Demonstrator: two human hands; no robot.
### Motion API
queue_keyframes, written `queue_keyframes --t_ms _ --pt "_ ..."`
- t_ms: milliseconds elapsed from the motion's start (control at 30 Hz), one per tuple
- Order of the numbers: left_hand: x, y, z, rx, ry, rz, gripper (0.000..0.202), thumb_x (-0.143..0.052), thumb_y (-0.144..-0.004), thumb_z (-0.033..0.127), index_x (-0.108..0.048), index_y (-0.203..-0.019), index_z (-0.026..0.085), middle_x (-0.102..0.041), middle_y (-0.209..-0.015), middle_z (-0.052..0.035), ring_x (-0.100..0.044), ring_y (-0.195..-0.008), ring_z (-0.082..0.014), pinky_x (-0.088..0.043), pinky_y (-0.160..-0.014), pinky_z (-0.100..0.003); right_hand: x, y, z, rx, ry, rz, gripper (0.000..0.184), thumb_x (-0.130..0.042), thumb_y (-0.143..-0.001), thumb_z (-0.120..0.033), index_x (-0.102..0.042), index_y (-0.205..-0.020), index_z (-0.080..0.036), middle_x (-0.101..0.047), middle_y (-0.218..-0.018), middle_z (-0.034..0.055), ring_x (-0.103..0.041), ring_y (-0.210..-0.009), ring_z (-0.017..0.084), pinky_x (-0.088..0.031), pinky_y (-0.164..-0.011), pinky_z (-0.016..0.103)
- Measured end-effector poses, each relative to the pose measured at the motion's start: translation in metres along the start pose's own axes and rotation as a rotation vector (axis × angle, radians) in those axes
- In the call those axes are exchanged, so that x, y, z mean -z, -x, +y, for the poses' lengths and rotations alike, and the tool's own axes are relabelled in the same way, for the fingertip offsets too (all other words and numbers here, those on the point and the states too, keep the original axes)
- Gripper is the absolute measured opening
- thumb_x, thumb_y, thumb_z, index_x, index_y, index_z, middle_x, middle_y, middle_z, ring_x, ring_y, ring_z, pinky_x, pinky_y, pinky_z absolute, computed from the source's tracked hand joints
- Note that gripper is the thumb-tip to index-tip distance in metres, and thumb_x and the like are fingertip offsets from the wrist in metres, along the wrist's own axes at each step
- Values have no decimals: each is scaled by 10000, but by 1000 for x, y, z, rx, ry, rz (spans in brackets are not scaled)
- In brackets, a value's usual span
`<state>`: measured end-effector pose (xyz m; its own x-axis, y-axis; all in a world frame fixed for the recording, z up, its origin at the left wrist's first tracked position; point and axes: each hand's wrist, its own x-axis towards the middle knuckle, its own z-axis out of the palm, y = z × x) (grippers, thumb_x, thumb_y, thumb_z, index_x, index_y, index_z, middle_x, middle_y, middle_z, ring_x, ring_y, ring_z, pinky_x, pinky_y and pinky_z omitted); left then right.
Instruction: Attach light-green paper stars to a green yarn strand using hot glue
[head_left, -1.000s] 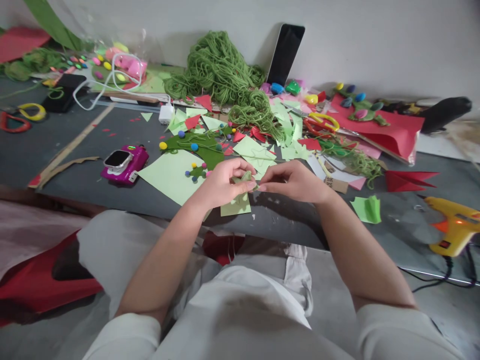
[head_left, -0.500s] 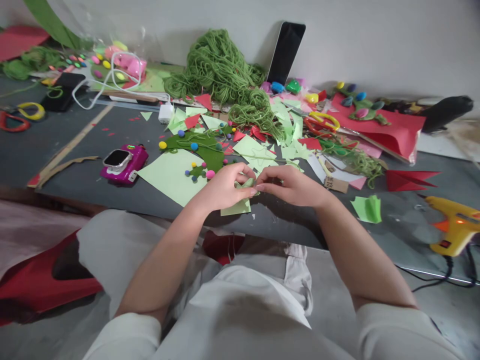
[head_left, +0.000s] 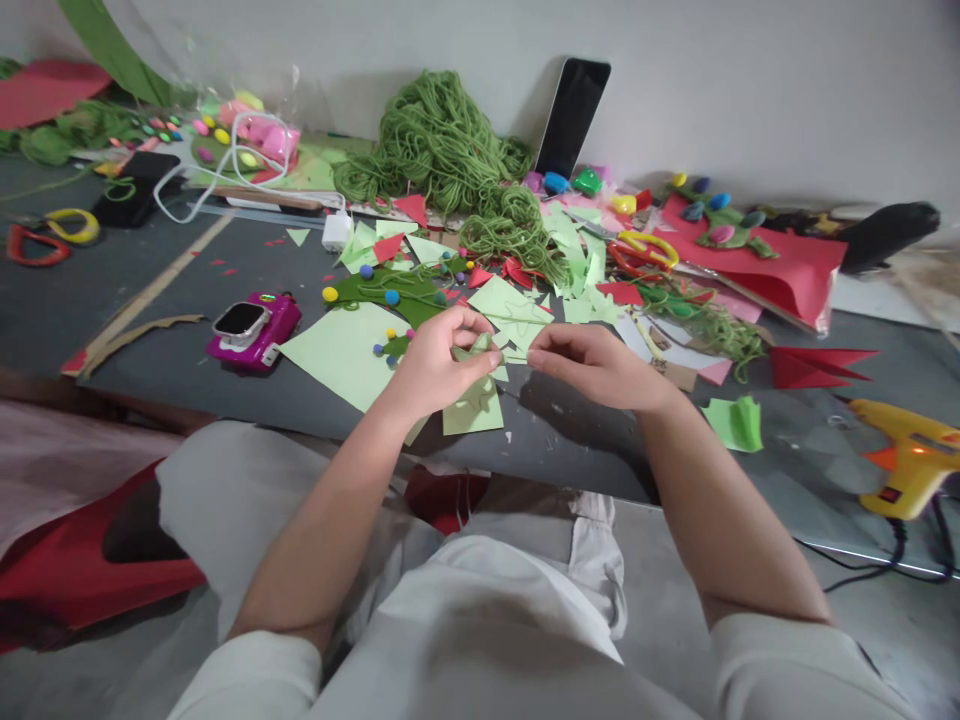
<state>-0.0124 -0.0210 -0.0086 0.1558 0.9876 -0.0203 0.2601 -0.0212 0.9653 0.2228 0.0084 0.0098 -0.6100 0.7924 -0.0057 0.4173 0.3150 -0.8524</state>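
My left hand (head_left: 436, 368) is closed on a small green paper piece (head_left: 484, 345), pinched between thumb and fingers just above the table's front edge. My right hand (head_left: 596, 362) is a short way to the right, its thumb and forefinger pressed together; whatever they hold, if anything, is too small to make out. Below the left hand lies a light green paper square (head_left: 474, 408) with a star outline on it. A larger green sheet (head_left: 341, 345) lies to the left, partly behind that hand. Beyond both hands is another green sheet (head_left: 512, 305) with a star drawn on it.
A heap of green yarn (head_left: 439, 145) stands by the wall, near a leaning phone (head_left: 574, 115). Scissors (head_left: 645, 250) lie among paper scraps. A yellow glue gun (head_left: 904, 455) is at the right, its cord over the edge. A purple device (head_left: 255, 335) sits left.
My right hand has moved away from the left hand, opening a gap between them. My left hand has shifted slightly left with the green piece, uncovering more of the paper square below.
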Motion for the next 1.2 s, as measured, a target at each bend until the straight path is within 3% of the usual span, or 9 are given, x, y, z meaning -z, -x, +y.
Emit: queue_keyframes --t_ms 133,267,433,567,767,1000,1200 --pt "0 0 -1 -11 -11 2 312 -765 -799 367 -619 -1019 201 -706 -853 -24 -637 -671 -143 -457 -591 -270 -2 -2 1 -31 18 80 369 -632 -934 -533 -677 -831 -182 -442 -598 -32 -342 -563 106 -284 -513 273" --pt "-1 -1 -1 -8 25 -1 335 -781 -787 391 -603 -998 201 -689 -794 -12 -624 -637 -143 -436 -561 -265 -1 -1 4 -39 22 75 359 -666 -906 -531 -714 -853 -179 -443 -576 -36 -327 -543 100 -269 -501 276" --pt "-1 -1 2 4 28 -14 345 -783 -782 392 -603 -1006 202 -690 -818 -7 -593 -601 -118 -406 -525 -246 -4 -1 3 9 2 55 348 -718 -875 -480 -764 -1062 -191 -595 -665 -8 -471 -603 124 -393 -580 275" --pt "-2 1 2 2 -2 -27 326 -772 -791 378 -608 -1010 202 -708 -857 -15 -591 -604 -112 -405 -521 -240 -8 -3 2 26 -1 79 291 -670 -910 -449 -761 -970 -179 -698 -812 40 -544 -694 145 -444 -643 276" --pt "-3 3 4 20 12 -99 333 -771 -794 372 -596 -1023 205 -746 -905 -41 -680 -675 -159 -421 -499 -233 -6 -3 5 31 -8 44 284 -649 -918 -438 -734 -928 -167 -667 -746 20 -502 -645 127 -409 -600 265" --pt "4 4 2 29 91 -175 364 -797 -777 388 -577 -993 195 -758 -944 -63 -729 -764 -185 -509 -594 -247 12 -3 8 2 -4 6 289 -685 -880 -451 -738 -886 -167 -697 -744 27 -551 -643 130 -428 -601 263" --pt "16 2 -1 33 76 -133 371 -813 -769 385 -589 -997 196 -759 -939 -59 -727 -787 -184 -535 -665 -269 25 -3 17 -37 15 15 327 -713 -854 -485 -740 -873 -159 -706 -751 35 -583 -666 143 -461 -627 270"
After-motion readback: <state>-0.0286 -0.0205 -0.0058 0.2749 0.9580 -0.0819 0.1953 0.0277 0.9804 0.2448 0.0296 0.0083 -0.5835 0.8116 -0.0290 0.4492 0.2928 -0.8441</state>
